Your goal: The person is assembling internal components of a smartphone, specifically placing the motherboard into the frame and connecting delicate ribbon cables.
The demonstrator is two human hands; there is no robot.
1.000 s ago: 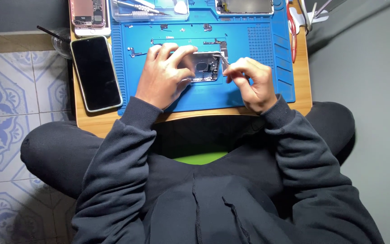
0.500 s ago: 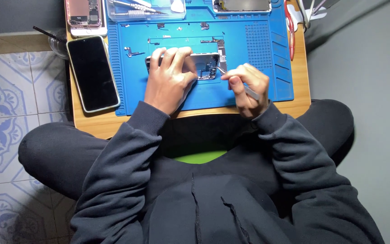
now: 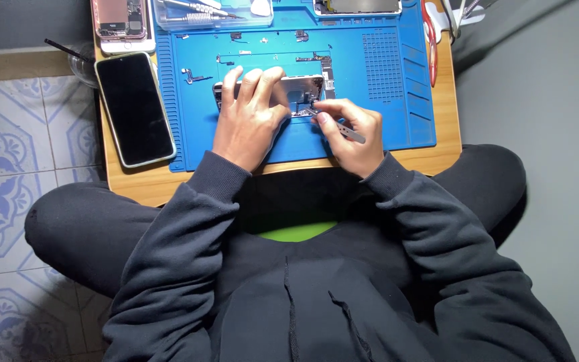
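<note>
- The left hand [image 3: 249, 121] lies flat on an open phone [image 3: 299, 90] in the middle of the blue mat [image 3: 383, 74]. Its fingers [image 3: 252, 79] are spread over the left part of the phone and press down on it — nothing is pinched.
- The right hand [image 3: 348, 134] is just beside the phone, at its right lower edge. Its grip is closed around thin metal tweezers [image 3: 343, 127]. The tips point left, at the phone's edge. I cannot tell if the tips touch the phone.
- The open phone has a shiny inside, and small dark parts show at its top right corner.
- The mat lies on a small wooden table [image 3: 447, 144]. A few tiny loose parts [image 3: 196, 75] lie on the mat, above and to the left of the hands.
- A second phone [image 3: 134, 107] with a black screen lies on the table, just left of the mat, well apart from the hands.
- A third phone [image 3: 120, 20] with its inside showing lies at the top left corner of the table.
- A clear tray [image 3: 212, 13] with tools sits at the top edge of the mat. Another flat device [image 3: 356, 7] lies to its right — only part of it shows.
- A red-handled tool [image 3: 430, 33] lies at the right top of the table.
- The person wears a dark hoodie and sits cross-legged on the floor.
</note>
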